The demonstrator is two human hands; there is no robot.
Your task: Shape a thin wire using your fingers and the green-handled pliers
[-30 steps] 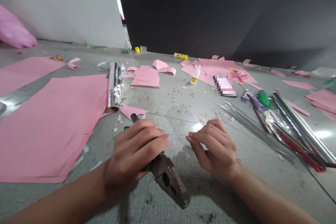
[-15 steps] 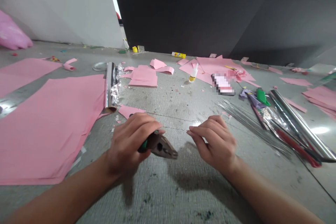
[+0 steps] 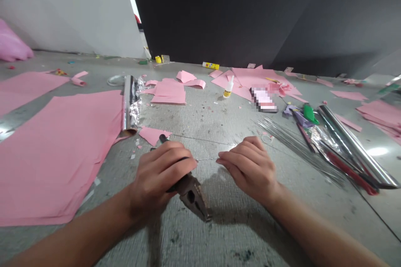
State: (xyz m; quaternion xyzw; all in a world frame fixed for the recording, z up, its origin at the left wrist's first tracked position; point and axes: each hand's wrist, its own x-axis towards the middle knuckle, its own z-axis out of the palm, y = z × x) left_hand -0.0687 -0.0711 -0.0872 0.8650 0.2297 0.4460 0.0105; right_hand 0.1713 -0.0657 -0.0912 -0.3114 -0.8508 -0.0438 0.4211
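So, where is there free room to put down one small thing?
Two mostly bare patches: one between the glue bottle and the left hand and right hand, with small scraps; another between the right forearm and the wire bundle. Crowded: at left, with pink sheets; at right, around the foil roll.

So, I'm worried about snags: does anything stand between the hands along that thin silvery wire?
Nothing visible: the thin silvery wire runs from left hand to right hand, with the dark metal pliers' head nearer the camera.
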